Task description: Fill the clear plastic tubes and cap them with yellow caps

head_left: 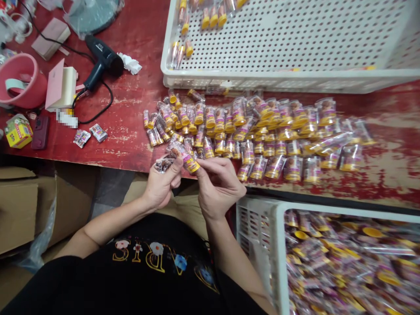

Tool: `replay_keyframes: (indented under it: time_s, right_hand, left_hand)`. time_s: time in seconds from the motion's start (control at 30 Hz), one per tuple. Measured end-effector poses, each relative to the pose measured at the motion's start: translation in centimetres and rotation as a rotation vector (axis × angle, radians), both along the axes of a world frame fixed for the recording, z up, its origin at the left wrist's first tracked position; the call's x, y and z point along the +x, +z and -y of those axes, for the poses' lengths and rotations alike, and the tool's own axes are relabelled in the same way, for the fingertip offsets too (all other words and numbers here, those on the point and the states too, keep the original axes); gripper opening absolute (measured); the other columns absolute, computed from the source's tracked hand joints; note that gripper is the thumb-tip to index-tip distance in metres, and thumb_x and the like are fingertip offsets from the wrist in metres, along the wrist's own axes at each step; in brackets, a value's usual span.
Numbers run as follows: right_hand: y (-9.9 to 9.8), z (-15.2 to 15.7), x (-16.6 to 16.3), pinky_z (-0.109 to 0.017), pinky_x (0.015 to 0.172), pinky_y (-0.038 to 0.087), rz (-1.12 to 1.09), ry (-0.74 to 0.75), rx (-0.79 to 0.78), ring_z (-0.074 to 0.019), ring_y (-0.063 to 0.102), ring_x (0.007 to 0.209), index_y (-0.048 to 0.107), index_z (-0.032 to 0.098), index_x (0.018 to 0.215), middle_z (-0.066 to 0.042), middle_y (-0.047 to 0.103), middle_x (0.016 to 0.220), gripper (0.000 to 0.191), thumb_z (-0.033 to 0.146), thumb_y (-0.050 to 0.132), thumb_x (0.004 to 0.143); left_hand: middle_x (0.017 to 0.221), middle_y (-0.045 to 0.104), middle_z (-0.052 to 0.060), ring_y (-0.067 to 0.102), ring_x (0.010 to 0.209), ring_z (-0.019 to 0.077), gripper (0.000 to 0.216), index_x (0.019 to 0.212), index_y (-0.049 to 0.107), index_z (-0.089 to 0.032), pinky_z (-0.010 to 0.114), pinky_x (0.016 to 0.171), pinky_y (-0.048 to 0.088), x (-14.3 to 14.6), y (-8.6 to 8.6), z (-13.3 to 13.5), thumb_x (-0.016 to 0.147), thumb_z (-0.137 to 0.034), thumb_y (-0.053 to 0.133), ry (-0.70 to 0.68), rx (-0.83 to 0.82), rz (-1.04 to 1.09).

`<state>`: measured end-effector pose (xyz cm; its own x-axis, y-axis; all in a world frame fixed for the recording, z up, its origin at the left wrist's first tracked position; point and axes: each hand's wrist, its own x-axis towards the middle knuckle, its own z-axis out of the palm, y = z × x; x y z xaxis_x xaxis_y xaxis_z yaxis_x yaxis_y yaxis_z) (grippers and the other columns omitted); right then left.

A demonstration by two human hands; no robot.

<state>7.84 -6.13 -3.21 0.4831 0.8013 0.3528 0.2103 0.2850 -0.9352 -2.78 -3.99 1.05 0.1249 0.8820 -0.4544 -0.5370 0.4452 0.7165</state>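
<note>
Between my two hands is a clear printed tube (pixel 186 156) with a yellow end, tilted down to the right. My left hand (pixel 163 181) is closed, its thumb over a bunch of small printed cards (pixel 164 163), and it also steadies the tube's near side. The thumb and forefinger of my right hand (pixel 218 186) pinch the yellow end. Just beyond my hands, many similar clear tubes (pixel 239 111) with yellow ends stand and lie in rows on the red table (pixel 131 100).
A white perforated crate (pixel 262 81) holds some tubes at the back. Another crate (pixel 278 218), full of tubes, sits at lower right. Leftward are a heat gun (pixel 100 61), pink bucket (pixel 36 92), phone (pixel 40 132), yellow box (pixel 19 131) and two card stacks (pixel 98 132). Cardboard boxes (pixel 19 210) stand below.
</note>
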Motion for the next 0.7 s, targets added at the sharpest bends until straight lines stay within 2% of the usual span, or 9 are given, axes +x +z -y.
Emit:
replay_keyframes:
  time_s: [0.1, 0.27, 0.4, 0.47, 0.57, 0.7]
  right_hand:
    - [-0.2, -0.2, -0.2, -0.031, 0.067, 0.055, -0.013, -0.014, -0.015, -0.0147, 0.065, 0.077, 0.078, 0.023, 0.090, -0.002, 0.067, 0.083, 0.007, 0.024, 0.076, 0.083]
    - [-0.7, -0.3, -0.5, -0.030, 0.065, 0.055, -0.060, 0.020, -0.023, -0.0144, 0.065, 0.079, 0.079, 0.025, 0.097, -0.002, 0.067, 0.088, 0.014, 0.021, 0.075, 0.083]
    - [-1.4, -1.0, -0.9, -0.030, 0.065, 0.055, -0.049, 0.050, -0.053, -0.0140, 0.065, 0.077, 0.079, 0.024, 0.096, -0.003, 0.067, 0.087, 0.013, 0.023, 0.073, 0.085]
    - [-1.9, -2.2, -1.0, -0.030, 0.064, 0.055, -0.023, 0.053, -0.068, -0.0140, 0.065, 0.076, 0.079, 0.022, 0.095, -0.003, 0.067, 0.086, 0.012, 0.026, 0.072, 0.086]
    - [-2.4, -5.2, -0.8, -0.030, 0.067, 0.055, 0.100, 0.012, -0.024, -0.0150, 0.066, 0.079, 0.078, 0.021, 0.093, -0.004, 0.068, 0.084, 0.013, 0.029, 0.070, 0.087]
    - [-1.9, -9.4, 0.4, -0.029, 0.065, 0.052, 0.326, -0.030, 0.019, -0.0142, 0.062, 0.073, 0.078, 0.021, 0.090, -0.004, 0.068, 0.082, 0.015, 0.032, 0.068, 0.089]
  left_hand:
    - [0.054, 0.040, -0.010, 0.028, 0.041, -0.0002, 0.051, 0.075, 0.055, -0.016, 0.018, 0.042, 0.019, 0.0, -0.2, 0.0, 0.060, -0.046, 0.092, 0.013, -0.008, 0.001]
    - [0.056, 0.040, -0.010, 0.028, 0.042, -0.0006, 0.051, 0.073, 0.052, -0.016, 0.017, 0.042, 0.019, -0.3, -0.5, -0.4, 0.060, -0.044, 0.093, 0.025, -0.023, 0.008]
    - [0.056, 0.038, -0.011, 0.028, 0.041, -0.0008, 0.053, 0.071, 0.049, -0.016, 0.015, 0.041, 0.019, -0.6, -1.2, -1.0, 0.060, -0.043, 0.093, 0.048, -0.045, 0.028]
    - [0.057, 0.043, -0.009, 0.031, 0.042, -0.0004, 0.051, 0.073, 0.052, -0.015, 0.015, 0.041, 0.020, -1.0, -1.8, -1.7, 0.061, -0.043, 0.092, 0.062, -0.075, 0.044]
    - [0.073, 0.062, -0.001, 0.045, 0.048, 0.0016, 0.039, 0.088, 0.062, -0.013, 0.013, 0.040, 0.024, -1.9, -2.9, -2.9, 0.071, -0.037, 0.088, 0.114, -0.164, 0.088]
    - [0.086, 0.072, 0.006, 0.061, 0.059, 0.0075, 0.024, 0.108, 0.067, -0.011, 0.016, 0.048, 0.043, -3.7, -4.0, -4.4, 0.085, -0.016, 0.072, 0.224, -0.259, 0.142]
